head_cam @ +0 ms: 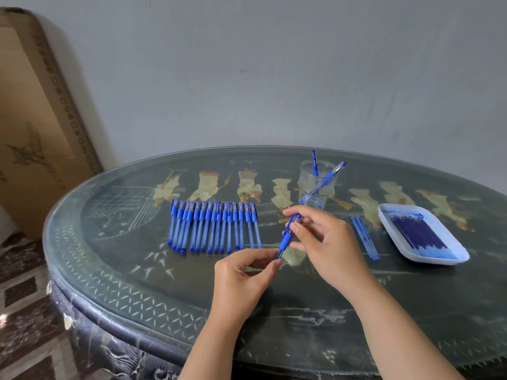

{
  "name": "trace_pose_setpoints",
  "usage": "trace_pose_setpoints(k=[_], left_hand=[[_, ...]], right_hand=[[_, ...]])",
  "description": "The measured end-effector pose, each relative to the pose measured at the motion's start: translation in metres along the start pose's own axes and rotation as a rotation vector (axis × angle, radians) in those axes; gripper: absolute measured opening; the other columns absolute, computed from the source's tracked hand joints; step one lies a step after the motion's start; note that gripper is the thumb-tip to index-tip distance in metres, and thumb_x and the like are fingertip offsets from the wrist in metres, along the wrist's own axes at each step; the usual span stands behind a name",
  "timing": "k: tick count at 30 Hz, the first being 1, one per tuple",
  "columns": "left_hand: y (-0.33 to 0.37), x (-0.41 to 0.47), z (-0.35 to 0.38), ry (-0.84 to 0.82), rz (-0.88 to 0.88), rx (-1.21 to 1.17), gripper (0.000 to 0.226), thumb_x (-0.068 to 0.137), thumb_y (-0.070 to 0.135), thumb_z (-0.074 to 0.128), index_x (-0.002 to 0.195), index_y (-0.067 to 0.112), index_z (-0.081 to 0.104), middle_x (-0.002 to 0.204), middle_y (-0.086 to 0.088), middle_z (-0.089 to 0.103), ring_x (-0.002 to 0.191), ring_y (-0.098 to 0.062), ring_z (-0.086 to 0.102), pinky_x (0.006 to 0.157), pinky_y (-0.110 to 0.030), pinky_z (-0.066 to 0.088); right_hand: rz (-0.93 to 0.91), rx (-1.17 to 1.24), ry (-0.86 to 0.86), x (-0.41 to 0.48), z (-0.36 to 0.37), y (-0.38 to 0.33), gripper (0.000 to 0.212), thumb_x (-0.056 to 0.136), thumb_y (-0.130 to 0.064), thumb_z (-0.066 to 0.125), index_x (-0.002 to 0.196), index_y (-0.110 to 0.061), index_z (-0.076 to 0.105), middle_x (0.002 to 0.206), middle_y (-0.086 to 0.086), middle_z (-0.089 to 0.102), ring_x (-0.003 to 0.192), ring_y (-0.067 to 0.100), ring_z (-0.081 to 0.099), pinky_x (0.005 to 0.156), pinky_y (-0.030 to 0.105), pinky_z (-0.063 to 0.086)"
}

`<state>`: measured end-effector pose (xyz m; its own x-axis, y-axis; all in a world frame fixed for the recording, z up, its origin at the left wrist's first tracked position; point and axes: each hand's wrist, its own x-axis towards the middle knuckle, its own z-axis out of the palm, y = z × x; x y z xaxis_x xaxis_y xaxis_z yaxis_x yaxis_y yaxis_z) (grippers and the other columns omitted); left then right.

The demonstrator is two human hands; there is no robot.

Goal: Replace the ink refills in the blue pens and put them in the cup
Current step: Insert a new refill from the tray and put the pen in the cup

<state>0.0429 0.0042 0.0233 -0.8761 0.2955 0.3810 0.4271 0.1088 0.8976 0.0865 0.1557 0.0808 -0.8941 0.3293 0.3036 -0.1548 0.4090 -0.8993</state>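
A slim blue pen [288,237] is held tilted above the glossy dark surface [137,270], its barrel pinched by the right hand [329,248] and its tip end by the left hand [241,272]. Just beyond the right hand, 2 pens are leaned in a clear round cup [315,187]. Dark refills [419,231] are packed in a white rectangular tray [428,260] right of the hands.

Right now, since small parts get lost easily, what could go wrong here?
The pen, pinched above the table by the left hand and right hand, could shed its tip, which might roll away. The glass cup stands just behind the right hand with two pens leaning out; a careless reach might tip it.
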Motion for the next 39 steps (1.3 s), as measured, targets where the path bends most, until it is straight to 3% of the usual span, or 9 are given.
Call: trace_pose_setpoints(k=[8,10,16,21,28,30,32,35,39], left_hand=[[0.000,0.003,0.002,0.021,-0.086,-0.104,0.017,0.080,0.013,0.079,0.095,0.020,0.078,0.087,0.012,0.076,0.081,-0.005,0.071,0.077,-0.024,0.058],[0.000,0.003,0.000,0.064,-0.106,-0.147,0.016,0.081,0.016,0.077,0.096,0.022,0.077,0.089,0.011,0.076,0.084,-0.006,0.071,0.079,-0.023,0.057],[-0.009,0.011,-0.022,0.467,-0.143,-0.231,0.011,0.092,0.014,0.065,0.095,0.020,0.073,0.090,0.007,0.075,0.090,-0.009,0.070,0.083,-0.029,0.056],[-0.014,0.016,-0.030,0.640,-0.227,-0.300,0.013,0.097,0.018,0.057,0.095,0.018,0.071,0.095,0.005,0.074,0.095,-0.014,0.069,0.091,-0.046,0.055],[-0.017,0.019,-0.030,0.624,-0.283,-0.273,0.014,0.097,0.022,0.057,0.093,0.023,0.070,0.090,0.012,0.073,0.091,-0.009,0.069,0.090,-0.046,0.055],[-0.016,0.020,-0.030,0.632,-0.285,-0.288,0.014,0.097,0.020,0.056,0.094,0.019,0.070,0.091,0.010,0.072,0.090,-0.010,0.069,0.088,-0.044,0.057],[-0.017,0.020,-0.030,0.636,-0.287,-0.301,0.014,0.097,0.019,0.056,0.096,0.016,0.069,0.093,0.008,0.072,0.089,-0.011,0.069,0.087,-0.042,0.057],[-0.018,0.021,-0.030,0.632,-0.290,-0.305,0.014,0.098,0.019,0.056,0.096,0.017,0.069,0.094,0.007,0.072,0.089,-0.010,0.069,0.087,-0.042,0.057],[-0.019,0.022,-0.029,0.614,-0.302,-0.293,0.013,0.096,0.022,0.058,0.090,0.028,0.069,0.089,0.013,0.072,0.090,-0.012,0.069,0.089,-0.046,0.055]], right_hand=[[-0.012,-0.014,-0.030,-0.004,0.011,-0.005,0.036,0.092,-0.002,0.061,0.113,-0.032,0.057,0.096,0.002,0.066,0.087,0.009,0.071,0.072,0.034,0.062],[-0.059,0.015,0.048,0.000,0.008,-0.013,0.038,0.093,0.000,0.059,0.109,-0.034,0.056,0.094,0.003,0.067,0.086,0.010,0.071,0.073,0.036,0.061],[-0.201,-0.035,0.434,0.053,-0.053,-0.028,0.046,0.095,-0.006,0.057,0.107,-0.050,0.050,0.092,0.004,0.066,0.081,0.012,0.072,0.080,0.047,0.059],[-0.262,-0.119,0.674,0.095,-0.085,-0.028,0.036,0.096,-0.005,0.053,0.126,-0.024,0.050,0.102,0.007,0.060,0.085,0.011,0.070,0.080,0.037,0.060],[-0.168,-0.322,0.562,0.124,-0.082,0.003,0.033,0.096,-0.005,0.052,0.125,-0.021,0.053,0.083,-0.004,0.058,0.085,0.031,0.066,0.084,0.047,0.055],[-0.144,-0.364,0.520,0.127,-0.080,0.010,0.031,0.096,-0.005,0.053,0.125,-0.018,0.055,0.085,0.003,0.061,0.083,0.030,0.064,0.081,0.040,0.053],[-0.125,-0.405,0.499,0.129,-0.078,0.016,0.028,0.096,-0.006,0.054,0.124,-0.014,0.056,0.085,0.009,0.065,0.079,0.025,0.060,0.072,0.025,0.046],[-0.067,-0.458,0.430,0.130,-0.075,0.025,0.024,0.098,-0.010,0.053,0.121,-0.015,0.059,0.078,0.005,0.066,0.074,0.021,0.056,0.057,0.011,0.036],[-0.009,-0.505,0.348,0.134,-0.072,0.033,0.022,0.097,-0.012,0.055,0.115,-0.015,0.066,0.070,-0.003,0.061,0.074,0.019,0.056,0.064,0.025,0.039]])
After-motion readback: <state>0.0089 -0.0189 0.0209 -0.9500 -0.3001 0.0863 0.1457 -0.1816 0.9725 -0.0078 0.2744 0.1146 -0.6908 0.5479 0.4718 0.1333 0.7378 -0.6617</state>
